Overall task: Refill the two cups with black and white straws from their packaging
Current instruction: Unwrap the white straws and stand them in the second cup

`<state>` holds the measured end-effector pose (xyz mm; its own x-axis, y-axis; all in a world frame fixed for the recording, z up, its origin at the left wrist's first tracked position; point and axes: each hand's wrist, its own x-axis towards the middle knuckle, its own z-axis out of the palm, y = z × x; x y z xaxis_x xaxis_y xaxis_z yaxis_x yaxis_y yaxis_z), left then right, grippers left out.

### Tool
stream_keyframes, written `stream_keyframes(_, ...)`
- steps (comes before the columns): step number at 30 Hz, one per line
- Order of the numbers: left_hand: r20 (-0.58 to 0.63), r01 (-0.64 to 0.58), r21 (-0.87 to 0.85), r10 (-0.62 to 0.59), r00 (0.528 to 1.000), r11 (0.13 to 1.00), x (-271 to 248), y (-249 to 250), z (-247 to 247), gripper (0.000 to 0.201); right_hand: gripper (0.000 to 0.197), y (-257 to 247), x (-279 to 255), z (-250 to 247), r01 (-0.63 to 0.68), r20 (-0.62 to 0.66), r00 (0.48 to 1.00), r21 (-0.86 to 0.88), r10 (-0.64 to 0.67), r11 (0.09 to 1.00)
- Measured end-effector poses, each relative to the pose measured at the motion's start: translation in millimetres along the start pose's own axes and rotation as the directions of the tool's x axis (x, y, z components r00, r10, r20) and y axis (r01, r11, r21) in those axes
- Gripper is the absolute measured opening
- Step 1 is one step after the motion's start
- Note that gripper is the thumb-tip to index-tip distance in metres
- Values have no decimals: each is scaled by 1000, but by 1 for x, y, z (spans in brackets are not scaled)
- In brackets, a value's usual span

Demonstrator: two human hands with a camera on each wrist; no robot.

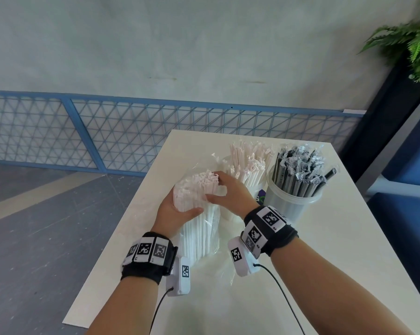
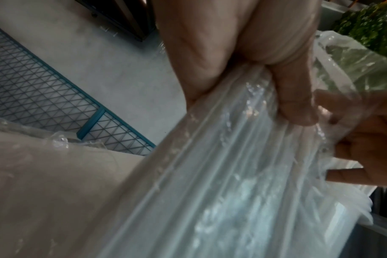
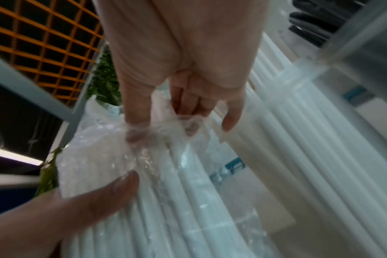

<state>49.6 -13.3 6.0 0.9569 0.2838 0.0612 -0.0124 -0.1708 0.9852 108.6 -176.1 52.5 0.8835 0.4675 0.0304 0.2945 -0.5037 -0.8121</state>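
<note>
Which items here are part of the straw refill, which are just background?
In play: left hand, right hand, white straw pack, cup of white straws, cup of black straws.
Background: table, blue mesh fence, plant.

Head looks down; wrist views close, sharing white straws [image 1: 199, 189]

My left hand [image 1: 174, 211]: at 9 o'clock, fingers curled, gripping. My right hand [image 1: 230, 189]: at 3 o'clock, fingertips pinching. Both forearms extended forward.
</note>
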Motion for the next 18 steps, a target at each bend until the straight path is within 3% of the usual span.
stream_keyframes(5, 37, 33, 18, -34, 999, 999, 3, -4, -5, 69, 49, 1, -2, 6, -118, 182, 982, 359, 54, 926)
stream_keyframes(14, 70, 16, 8, -16, 997, 1000, 1, 2, -2, 61, 34, -1, 1, 4, -61, 86, 996, 331, 34, 942)
stream_keyframes(18, 79, 5, 27, -7, 997, 1000, 0, 5, -1, 59, 52, 0, 1, 13, -65, 51, 997, 279, 53, 958)
